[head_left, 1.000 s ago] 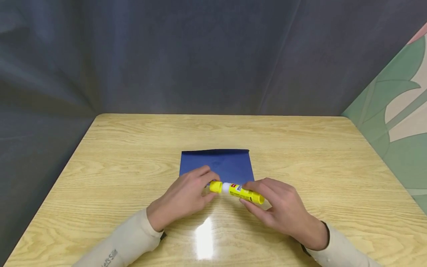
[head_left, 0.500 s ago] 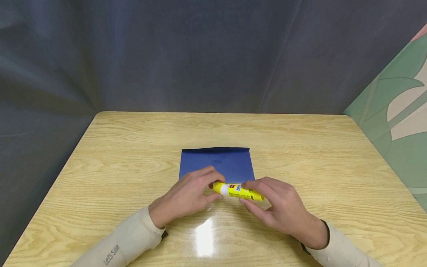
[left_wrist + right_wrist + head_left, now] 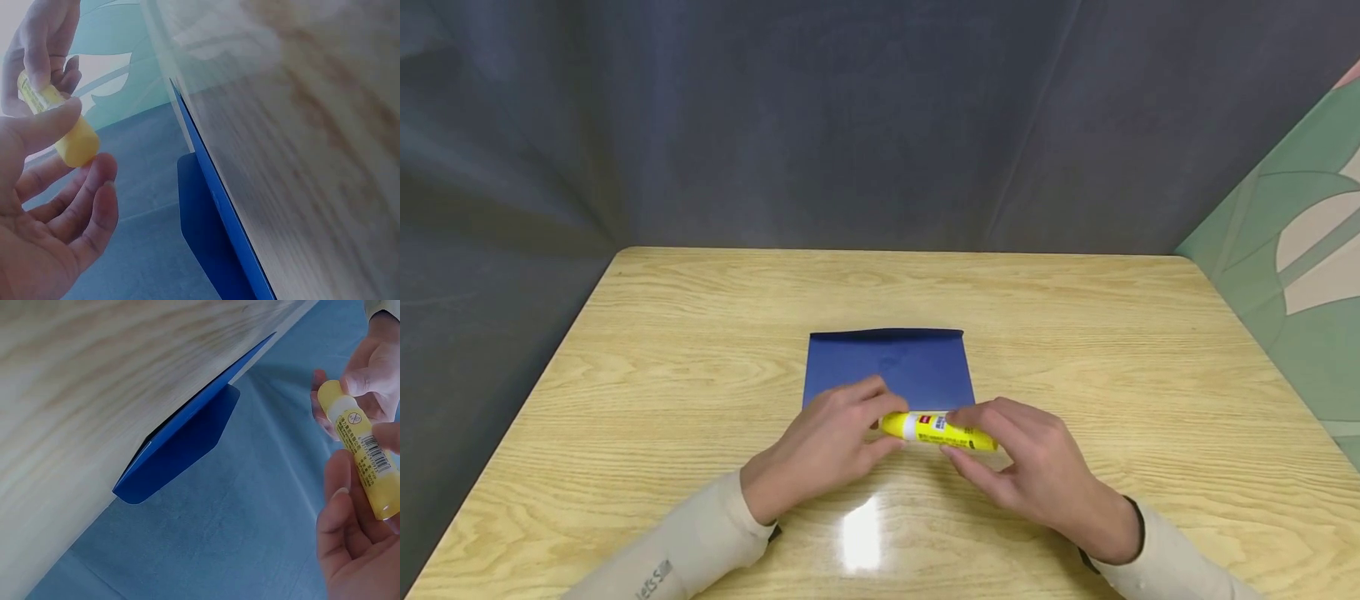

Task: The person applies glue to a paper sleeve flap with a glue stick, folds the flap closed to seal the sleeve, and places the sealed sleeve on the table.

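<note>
A yellow glue stick [image 3: 955, 433] lies sideways in the air between both hands, above the near edge of a blue envelope [image 3: 895, 367]. My right hand [image 3: 1033, 454] pinches its labelled body between thumb and fingers. With thumb and fingertips my left hand [image 3: 827, 433] holds the yellow cap [image 3: 893, 424] at the other end. A white band shows between cap and body. In the right wrist view the barcode on the glue stick [image 3: 369, 450] faces the camera. The envelope's flap [image 3: 187, 450] stands raised from the table in both wrist views.
The wood-grain table [image 3: 662, 350] spreads around the envelope. A dark cloth curtain [image 3: 850, 125] hangs behind it and at the left. At the right is a green leaf-patterned surface [image 3: 1247, 250].
The left hand has moved slightly right, bringing the cap from apart onto the glue stick's white end. The right hand has stayed nearly in place. The envelope lies as before.
</note>
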A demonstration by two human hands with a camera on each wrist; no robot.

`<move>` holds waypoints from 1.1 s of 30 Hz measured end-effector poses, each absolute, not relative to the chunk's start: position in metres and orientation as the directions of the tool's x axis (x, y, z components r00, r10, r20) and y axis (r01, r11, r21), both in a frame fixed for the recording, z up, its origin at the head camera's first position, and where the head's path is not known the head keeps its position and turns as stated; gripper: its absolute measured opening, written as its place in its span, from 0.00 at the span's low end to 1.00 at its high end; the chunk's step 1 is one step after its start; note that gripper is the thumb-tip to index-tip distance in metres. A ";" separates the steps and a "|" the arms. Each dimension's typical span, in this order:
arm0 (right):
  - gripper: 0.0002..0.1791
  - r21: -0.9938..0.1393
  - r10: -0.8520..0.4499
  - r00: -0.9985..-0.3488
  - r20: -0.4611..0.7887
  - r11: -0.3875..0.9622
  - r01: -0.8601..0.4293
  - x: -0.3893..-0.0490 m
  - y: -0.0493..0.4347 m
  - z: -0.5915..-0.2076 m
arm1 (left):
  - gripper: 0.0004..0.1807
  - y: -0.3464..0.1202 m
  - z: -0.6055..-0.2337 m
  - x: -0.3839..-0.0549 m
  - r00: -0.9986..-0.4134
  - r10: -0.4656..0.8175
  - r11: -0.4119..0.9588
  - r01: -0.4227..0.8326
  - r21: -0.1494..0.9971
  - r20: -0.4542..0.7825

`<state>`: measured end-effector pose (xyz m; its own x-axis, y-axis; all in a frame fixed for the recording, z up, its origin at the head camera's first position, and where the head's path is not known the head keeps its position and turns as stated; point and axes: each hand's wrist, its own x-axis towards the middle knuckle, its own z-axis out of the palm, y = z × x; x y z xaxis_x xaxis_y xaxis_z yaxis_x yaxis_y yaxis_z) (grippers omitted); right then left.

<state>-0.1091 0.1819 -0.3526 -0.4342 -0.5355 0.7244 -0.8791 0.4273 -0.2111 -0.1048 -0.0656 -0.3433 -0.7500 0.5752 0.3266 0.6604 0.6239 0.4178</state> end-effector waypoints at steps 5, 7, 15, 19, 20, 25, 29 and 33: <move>0.18 -0.206 -0.536 -0.426 0.729 0.421 -0.883 -0.108 0.181 -0.353 | 0.14 -0.065 -0.345 -0.104 -0.739 0.563 0.629 0.673 0.388 0.370; 0.18 -0.207 -0.537 -0.430 0.726 0.427 -0.880 -0.107 0.181 -0.353 | 0.14 -0.064 -0.345 -0.103 -0.742 0.553 0.637 0.670 0.382 0.380; 0.16 -0.160 -0.593 -0.604 0.533 0.630 -0.760 -0.101 0.186 -0.354 | 0.16 -0.062 -0.345 -0.100 -0.739 0.544 0.684 0.665 0.300 0.398; 0.20 -0.119 -0.580 -0.669 0.465 0.708 -0.696 -0.108 0.193 -0.354 | 0.18 -0.066 -0.345 -0.106 -0.765 0.534 0.721 0.635 0.277 0.361; 0.19 -0.120 -0.560 -0.689 0.460 0.729 -0.674 -0.111 0.195 -0.353 | 0.18 -0.069 -0.345 -0.110 -0.778 0.520 0.737 0.617 0.275 0.351; 0.13 -0.169 -0.391 -0.824 0.411 0.855 -0.490 -0.129 0.210 -0.350 | 0.14 -0.096 -0.342 -0.131 -0.869 0.385 0.842 0.469 0.267 0.311; 0.15 -0.202 -0.300 -0.920 0.252 0.913 -0.353 -0.145 0.215 -0.351 | 0.15 -0.121 -0.343 -0.146 -0.929 0.280 0.905 0.340 0.256 0.243; 0.17 -0.214 -0.244 -0.964 0.106 0.941 -0.262 -0.157 0.218 -0.355 | 0.18 -0.144 -0.343 -0.155 -0.957 0.222 0.956 0.252 0.152 0.187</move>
